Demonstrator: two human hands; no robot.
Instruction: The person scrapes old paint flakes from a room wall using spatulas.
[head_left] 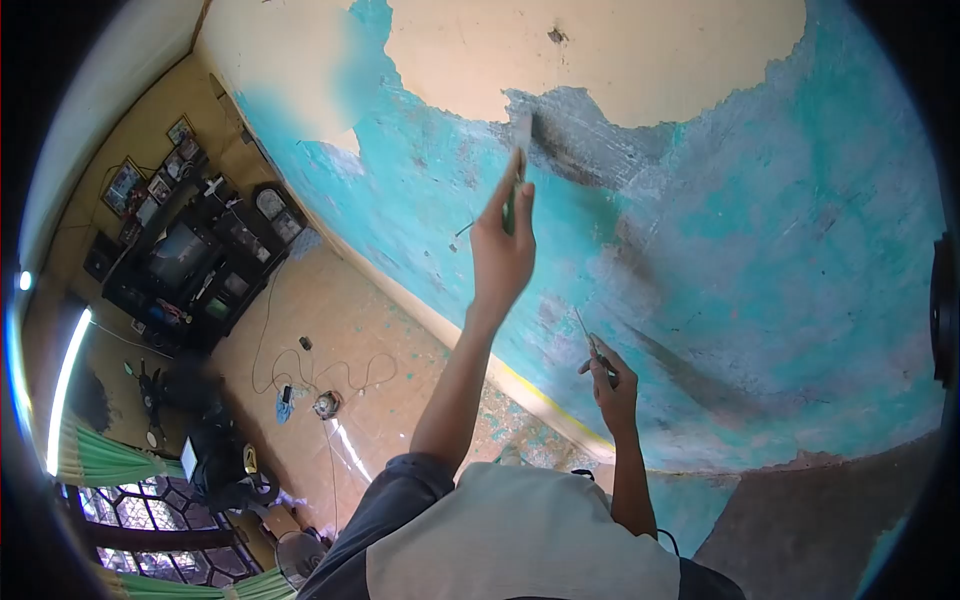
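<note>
My left hand [503, 245] is raised and wrapped round the green handle of a scraper [524, 135]. The flat blade lies at the edge between the cream paint [640, 50] and a grey scraped patch [590, 135] of the wall. Lower and to the right, my right hand [614, 383] grips a thin tool [585, 326] by its dark handle, its narrow tip pointing up and left. Around both hands the wall [780, 230] shows worn turquoise paint with grey smears.
On the tiled floor [300, 310] at the left lie loose cables, a small round metal object [327, 404] and paint flakes. A black cabinet [225, 245] with a television stands farther back. A motorbike [215, 460], a fan [298, 553] and green curtains [115, 460] are at lower left.
</note>
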